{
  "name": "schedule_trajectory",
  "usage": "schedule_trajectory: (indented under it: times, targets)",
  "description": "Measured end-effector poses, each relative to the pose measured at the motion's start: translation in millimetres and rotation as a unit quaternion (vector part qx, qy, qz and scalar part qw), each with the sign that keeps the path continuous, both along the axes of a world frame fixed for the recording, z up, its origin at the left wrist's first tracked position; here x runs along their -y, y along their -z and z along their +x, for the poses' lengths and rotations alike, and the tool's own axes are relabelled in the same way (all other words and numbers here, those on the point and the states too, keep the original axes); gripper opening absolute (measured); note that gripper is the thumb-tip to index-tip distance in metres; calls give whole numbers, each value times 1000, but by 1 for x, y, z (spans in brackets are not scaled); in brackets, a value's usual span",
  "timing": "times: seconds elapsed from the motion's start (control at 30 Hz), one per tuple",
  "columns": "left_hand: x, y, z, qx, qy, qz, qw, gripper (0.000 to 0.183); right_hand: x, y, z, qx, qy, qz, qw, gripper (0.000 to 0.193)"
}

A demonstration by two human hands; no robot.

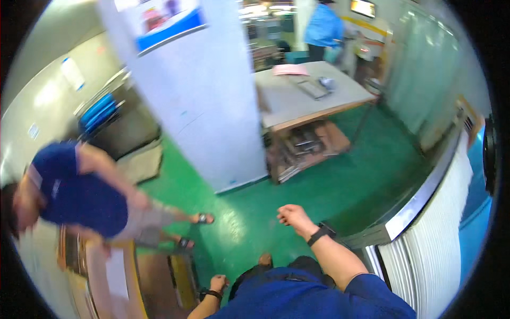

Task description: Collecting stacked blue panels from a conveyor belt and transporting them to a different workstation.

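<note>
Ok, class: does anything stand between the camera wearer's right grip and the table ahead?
Nothing visible does. From the right grip forward to the table, this view shows green floor in between. The white pillar stands just left of the table, beside that path.

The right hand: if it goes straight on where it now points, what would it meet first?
Probably the pale pillar, ahead and to the left of the right hand, across some green floor; depth is hard to judge here.
</note>
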State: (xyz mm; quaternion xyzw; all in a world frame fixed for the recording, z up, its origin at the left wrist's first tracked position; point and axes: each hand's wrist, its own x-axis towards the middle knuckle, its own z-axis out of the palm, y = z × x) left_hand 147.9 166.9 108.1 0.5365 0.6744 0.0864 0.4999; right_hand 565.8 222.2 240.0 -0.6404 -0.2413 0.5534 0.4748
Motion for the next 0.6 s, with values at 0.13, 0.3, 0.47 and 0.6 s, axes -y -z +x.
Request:
schedule_trajectory:
  times: [0.13,0.3,0.47,0.6]
  targets:
    - [-184,-23,85,154,-88,-27,984,17,-84,-20,55,-34,42,12,998,18]
    - [-346,-76,292,289,40,-1,956,19,-152,0,169,-68,138,51,987,18]
    - [-415,-131,507,314,143,31,938,23,-183,7,265,-97,216,15,972,18]
    - [-489,-162,656,313,224,60,921,24,-180,-21,337,-63,290,16,955,20]
